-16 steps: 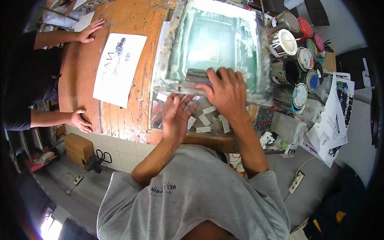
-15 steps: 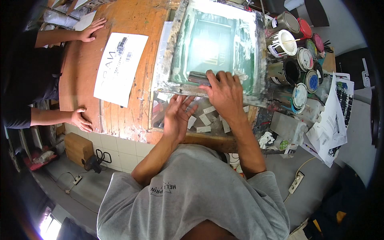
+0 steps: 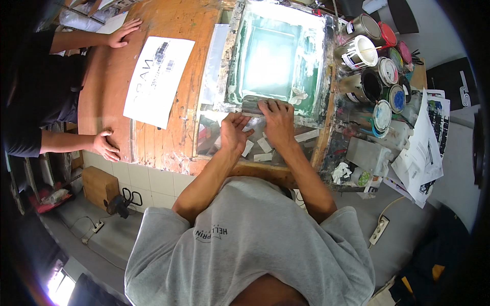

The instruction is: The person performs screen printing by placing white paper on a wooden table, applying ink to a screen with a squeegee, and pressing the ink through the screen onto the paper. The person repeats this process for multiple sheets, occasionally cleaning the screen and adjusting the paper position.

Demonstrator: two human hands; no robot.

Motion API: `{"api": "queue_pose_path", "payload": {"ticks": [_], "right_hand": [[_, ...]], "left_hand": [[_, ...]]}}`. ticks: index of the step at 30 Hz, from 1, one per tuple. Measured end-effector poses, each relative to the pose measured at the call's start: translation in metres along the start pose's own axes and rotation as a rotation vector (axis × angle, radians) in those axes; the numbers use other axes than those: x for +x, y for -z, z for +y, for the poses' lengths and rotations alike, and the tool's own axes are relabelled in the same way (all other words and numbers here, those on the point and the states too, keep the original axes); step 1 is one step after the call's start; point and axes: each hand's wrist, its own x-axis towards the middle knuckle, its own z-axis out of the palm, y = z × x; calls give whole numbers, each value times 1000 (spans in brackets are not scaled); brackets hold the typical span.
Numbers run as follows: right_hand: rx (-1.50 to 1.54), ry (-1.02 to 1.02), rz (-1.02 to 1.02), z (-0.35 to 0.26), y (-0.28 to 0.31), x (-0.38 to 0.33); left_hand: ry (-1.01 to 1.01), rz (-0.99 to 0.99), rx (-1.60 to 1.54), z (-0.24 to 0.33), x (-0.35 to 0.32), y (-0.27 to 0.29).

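A screen-printing frame [image 3: 224, 76] with green mesh and white ink smears lies at the table's far middle. My right hand [image 3: 277, 121] is closed on a dark grey squeegee [image 3: 250, 105] at the frame's near edge. Palm turned up, my left hand [image 3: 236, 133] is just left of it, fingertips at the frame's near edge by the squeegee and thumb apart. A crumpled whitish scrap [image 3: 298, 95] rests on the mesh beyond my right hand. Below the frame, a glass panel [image 3: 210, 133] shows several white strips [image 3: 263, 157].
Left of the frame, a large printed white sheet [image 3: 158, 81] lies on the wooden table [image 3: 191, 56]. Another person's hands [image 3: 124, 33] rest on a brown board [image 3: 104, 92]. Open ink cans [image 3: 359, 52], a plastic container [image 3: 368, 155] and loose papers [image 3: 423, 153] crowd the right side.
The frame has come down from a raised, tilted position to lie flatter on the table. Both hands moved with its near edge; the right still grips the squeegee.
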Motion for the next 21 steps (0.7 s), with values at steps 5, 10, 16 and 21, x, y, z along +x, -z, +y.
{"api": "queue_pose_path", "payload": {"ticks": [5,10,16,21], "right_hand": [[-57,13,49,12,-2,26],[-85,35,90,63,-21,94],[-92,-88,-56,109,-11,191],[12,-50,-255,91,22,157]], "left_hand": [[1,15,12,-4,6,7],[-10,34,60,-2,-1,2],[-14,-30,114,-1,-1,1],[-27,-22,107,-5,3,6]]}}
